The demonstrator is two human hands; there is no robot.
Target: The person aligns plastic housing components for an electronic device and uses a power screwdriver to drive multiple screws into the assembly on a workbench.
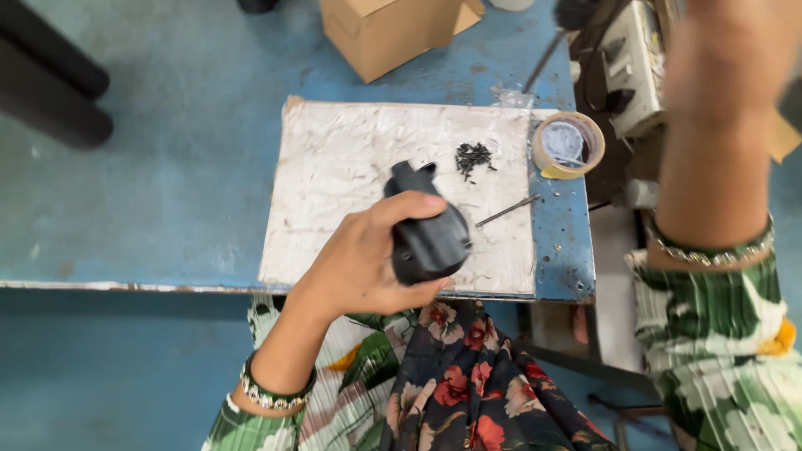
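While our left hand [368, 259] wraps its fingers and thumb firmly round a black plastic part [426, 234], we hold that part just above the near edge of a white, scuffed board [351, 159] lying on the blue table [167, 167]. Our thumb lies across the top of the part, and its narrow end points toward the far side. To the right of it, on the board, a thin metal rod [508, 210] lies slanted, and farther off sits a small heap of dark screws [474, 157]. Just past the board's right edge rests a roll of tan tape [568, 145]. At the far side stands a cardboard box [393, 29]. Our right hand [727, 58] is raised high on the right and blurred; we cannot tell how its fingers stand or whether they hold anything. Both wrists wear beaded bangles.
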